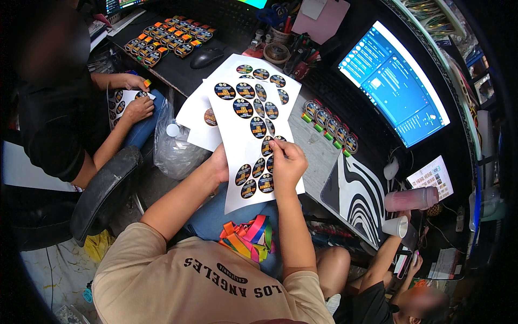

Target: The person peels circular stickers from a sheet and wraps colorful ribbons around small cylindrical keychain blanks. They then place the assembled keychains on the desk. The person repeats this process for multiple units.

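A white sheet of round black stickers [236, 151] with orange and white print is held up over my lap. My left hand [220, 163] grips its left edge, the fingers mostly hidden behind the paper. With thumb and forefinger, my right hand [290, 166] pinches at a round sticker [266, 146] on the sheet; whether its edge is lifted cannot be made out. Bare white patches show between the stickers. More sticker sheets [195, 116] lie behind this one, toward the desk. Bright multicoloured ribbons [249, 237] are bunched on my lap.
Round medals with ribbons [171, 39] cover the desk at far left; another row of medals [330, 125] lies right. A person's hands [137, 110] hold stickers at left. Nearby are a plastic bag [175, 148], monitor [394, 83], tumbler [413, 199] and white cup [395, 226].
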A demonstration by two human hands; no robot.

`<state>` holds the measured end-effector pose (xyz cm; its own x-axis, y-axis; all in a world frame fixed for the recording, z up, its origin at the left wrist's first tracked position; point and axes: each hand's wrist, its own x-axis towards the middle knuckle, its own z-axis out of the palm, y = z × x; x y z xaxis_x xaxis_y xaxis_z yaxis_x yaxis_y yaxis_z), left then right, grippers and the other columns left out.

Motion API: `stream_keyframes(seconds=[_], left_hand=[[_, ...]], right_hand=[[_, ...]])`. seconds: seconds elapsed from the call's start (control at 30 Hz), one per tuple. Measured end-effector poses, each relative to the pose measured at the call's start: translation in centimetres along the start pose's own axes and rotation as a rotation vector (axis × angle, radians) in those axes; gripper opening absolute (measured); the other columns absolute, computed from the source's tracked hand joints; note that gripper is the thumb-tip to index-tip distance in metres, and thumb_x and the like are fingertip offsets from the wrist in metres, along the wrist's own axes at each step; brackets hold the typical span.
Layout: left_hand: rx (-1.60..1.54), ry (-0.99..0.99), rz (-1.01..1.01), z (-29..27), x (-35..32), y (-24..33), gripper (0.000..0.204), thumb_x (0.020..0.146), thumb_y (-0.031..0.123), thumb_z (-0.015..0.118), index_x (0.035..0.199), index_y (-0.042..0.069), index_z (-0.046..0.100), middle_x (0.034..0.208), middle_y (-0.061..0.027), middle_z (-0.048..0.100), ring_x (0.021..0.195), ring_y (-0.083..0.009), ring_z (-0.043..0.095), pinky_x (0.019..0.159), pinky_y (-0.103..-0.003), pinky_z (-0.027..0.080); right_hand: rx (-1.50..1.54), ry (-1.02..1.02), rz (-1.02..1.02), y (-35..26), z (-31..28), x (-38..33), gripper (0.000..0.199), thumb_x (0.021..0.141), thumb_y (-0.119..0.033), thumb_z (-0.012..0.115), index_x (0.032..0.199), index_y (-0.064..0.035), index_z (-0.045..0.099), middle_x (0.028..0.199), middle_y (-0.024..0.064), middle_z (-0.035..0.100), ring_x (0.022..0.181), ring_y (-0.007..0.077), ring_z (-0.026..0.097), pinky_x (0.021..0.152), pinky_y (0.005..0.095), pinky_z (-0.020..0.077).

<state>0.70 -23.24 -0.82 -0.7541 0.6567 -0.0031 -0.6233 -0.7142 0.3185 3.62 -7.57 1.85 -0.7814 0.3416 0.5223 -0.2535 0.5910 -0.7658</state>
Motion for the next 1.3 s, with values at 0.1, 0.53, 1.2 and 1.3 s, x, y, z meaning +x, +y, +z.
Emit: stream_keyframes(seconds=[0.1, 0.53, 1.2, 1.3], left_hand=[[-0.013, -0.035, 0.007, 0.0, 0.0, 0.0, 0.056, 0.097, 0.04, 0.047, 0.135, 0.0, 0.047, 0.128, -0.0175, 0.058, 0.112, -0.0279, 0.062, 0.095, -0.044, 0.052], [-0.034, -0.001, 0.024, 0.0, 0.1, 0.2, 0.055, 0.098, 0.041, 0.045, 0.134, 0.0, 0.048, 0.126, -0.0182, 0.059, 0.111, -0.0278, 0.062, 0.095, -0.045, 0.052], [0.14, -0.081, 0.026, 2.5, -1.7, -0.7, 0.058, 0.097, 0.037, 0.05, 0.139, -0.001, 0.042, 0.132, -0.0171, 0.056, 0.116, -0.0275, 0.06, 0.096, -0.041, 0.051], [0.206, -0.147, 0.016, 2.9, -2.7, -2.0, 0.059, 0.096, 0.037, 0.051, 0.14, -0.001, 0.041, 0.133, -0.0171, 0.055, 0.117, -0.0278, 0.059, 0.097, -0.041, 0.05]], right_hand=[[-0.092, 0.005, -0.129, 0.0, 0.1, -0.1, 0.007, 0.076, -0.006, 0.075, 0.078, -0.0016, 0.07, 0.08, 0.0114, 0.07, 0.071, 0.0271, 0.063, 0.069, 0.0359, 0.0488], [-0.225, 0.033, -0.38, 0.0, 0.1, -0.3, 0.005, 0.078, -0.005, 0.074, 0.081, -0.0042, 0.069, 0.079, 0.0081, 0.069, 0.073, 0.026, 0.063, 0.068, 0.0359, 0.0492], [0.128, -0.139, -0.007, -4.5, -5.3, 2.2, 0.016, 0.08, -0.004, 0.074, 0.095, -0.0006, 0.073, 0.086, 0.0069, 0.066, 0.072, 0.0122, 0.061, 0.066, 0.0238, 0.0476], [0.102, -0.092, -0.056, -6.2, -6.4, 1.0, 0.021, 0.085, -0.005, 0.068, 0.105, -0.0026, 0.071, 0.087, 0.0086, 0.061, 0.074, 0.0171, 0.059, 0.067, 0.0272, 0.047]])
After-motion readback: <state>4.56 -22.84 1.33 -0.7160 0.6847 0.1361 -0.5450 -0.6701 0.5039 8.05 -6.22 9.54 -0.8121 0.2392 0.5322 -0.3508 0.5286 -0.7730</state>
